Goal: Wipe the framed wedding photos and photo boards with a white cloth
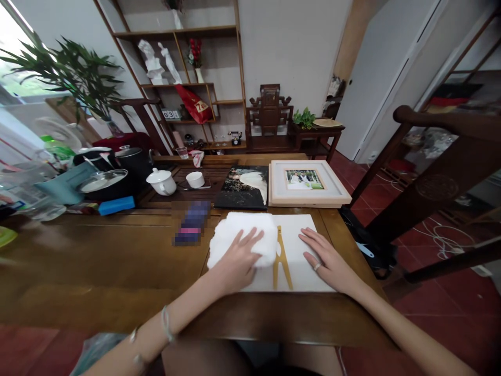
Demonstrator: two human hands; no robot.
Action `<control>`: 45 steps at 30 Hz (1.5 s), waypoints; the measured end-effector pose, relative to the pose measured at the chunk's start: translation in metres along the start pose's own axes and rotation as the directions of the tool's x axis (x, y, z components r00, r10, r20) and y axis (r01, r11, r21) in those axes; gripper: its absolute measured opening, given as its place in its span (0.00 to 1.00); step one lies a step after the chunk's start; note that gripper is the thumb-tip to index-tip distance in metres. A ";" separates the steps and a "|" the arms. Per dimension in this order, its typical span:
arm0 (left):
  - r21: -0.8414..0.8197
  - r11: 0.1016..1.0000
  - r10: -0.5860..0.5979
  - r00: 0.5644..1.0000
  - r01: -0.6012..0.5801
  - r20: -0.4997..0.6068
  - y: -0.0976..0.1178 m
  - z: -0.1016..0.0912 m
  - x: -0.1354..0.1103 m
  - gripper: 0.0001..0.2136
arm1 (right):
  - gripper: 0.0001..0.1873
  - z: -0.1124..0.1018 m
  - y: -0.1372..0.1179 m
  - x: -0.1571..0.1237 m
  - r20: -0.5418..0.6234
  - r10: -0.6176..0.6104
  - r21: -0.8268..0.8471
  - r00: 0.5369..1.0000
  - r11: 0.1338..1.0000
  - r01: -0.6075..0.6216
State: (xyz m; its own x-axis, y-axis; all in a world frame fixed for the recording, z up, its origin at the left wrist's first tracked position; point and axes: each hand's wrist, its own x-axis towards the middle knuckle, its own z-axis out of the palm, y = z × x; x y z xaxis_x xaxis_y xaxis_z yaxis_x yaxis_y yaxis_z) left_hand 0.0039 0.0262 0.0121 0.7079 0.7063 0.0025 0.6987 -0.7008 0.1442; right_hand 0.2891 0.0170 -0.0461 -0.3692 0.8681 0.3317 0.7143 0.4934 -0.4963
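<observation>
A white board point(301, 271) lies flat on the wooden table point(117, 261) in front of me. A fluffy white cloth point(238, 230) covers its left part. My left hand point(238, 258) presses flat on the cloth with fingers spread, open. A gold stand piece point(282, 258), shaped like an upside-down V, lies on the board between my hands. My right hand point(326, 258) rests flat on the board's right side, fingers stretched out, a ring on one finger.
Behind the board lie a framed photo point(307, 183) and a dark print point(245, 188). A tea tray with white cups point(194, 179), pots point(105, 183) and a blue sponge point(116, 205) sits at the left. A dark wooden chair point(442, 183) stands on the right.
</observation>
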 end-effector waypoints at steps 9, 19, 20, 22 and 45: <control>-0.135 0.982 0.143 0.988 -0.134 0.060 0.040 -0.004 -0.073 0.10 | 0.25 0.004 0.003 -0.001 0.008 0.003 -0.030 1.000 1.000 -0.003; 0.020 1.000 0.006 0.994 -0.004 -0.106 -0.041 -0.003 0.030 0.13 | 0.24 0.003 0.005 -0.002 -0.004 -0.009 -0.013 1.000 1.000 0.009; 0.034 0.999 -0.002 0.994 0.006 -0.107 -0.043 -0.003 0.034 0.13 | 0.24 0.004 0.006 -0.002 -0.005 -0.009 -0.011 1.000 1.000 0.009; 0.049 0.999 0.000 0.996 0.005 -0.094 -0.041 -0.003 0.033 0.14 | 0.24 0.004 0.006 -0.001 -0.005 -0.011 -0.012 1.000 1.000 0.011; 0.031 0.999 -0.021 0.999 0.022 -0.036 -0.030 -0.003 0.034 0.14 | 0.23 0.006 0.005 0.000 -0.036 -0.013 -0.021 0.999 1.000 0.012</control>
State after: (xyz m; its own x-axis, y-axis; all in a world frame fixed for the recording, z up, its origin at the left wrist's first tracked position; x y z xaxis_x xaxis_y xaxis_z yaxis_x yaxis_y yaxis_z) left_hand 0.0064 0.0713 0.0114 0.6889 0.7240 0.0349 0.7171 -0.6877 0.1133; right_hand 0.2892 0.0198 -0.0534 -0.3569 0.8592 0.3665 0.7221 0.5026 -0.4753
